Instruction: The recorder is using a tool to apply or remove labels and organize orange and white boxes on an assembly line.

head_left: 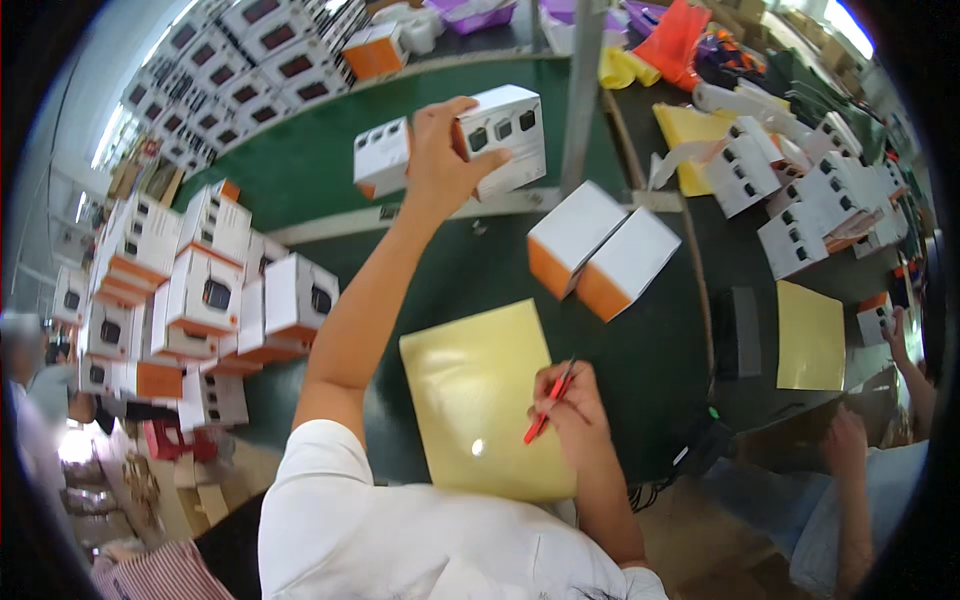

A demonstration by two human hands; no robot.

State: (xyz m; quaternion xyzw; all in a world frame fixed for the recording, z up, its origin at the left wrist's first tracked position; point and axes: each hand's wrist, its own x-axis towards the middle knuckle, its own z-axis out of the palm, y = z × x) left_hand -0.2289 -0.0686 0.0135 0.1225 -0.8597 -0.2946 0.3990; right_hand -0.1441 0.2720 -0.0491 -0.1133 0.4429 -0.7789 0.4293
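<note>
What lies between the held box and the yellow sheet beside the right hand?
A pale strip, dark green tabletop and a small unclear object, in the head view.

A dark green bench [645, 400] curves across the middle, a grey metal post [583, 100] stands upper centre, pale floor [245, 458] shows lower left, bright light [850, 28] glares upper right

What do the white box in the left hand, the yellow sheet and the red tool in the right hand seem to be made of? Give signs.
White box: probably thin card, smooth, with crisp folded edges and printed pictures.
Yellow sheet: glossy coated paper or plastic film; a bright glare spot shows the shine, but which is unclear.
Red tool: likely plastic-bodied, judging by its even, bright colour.
</note>
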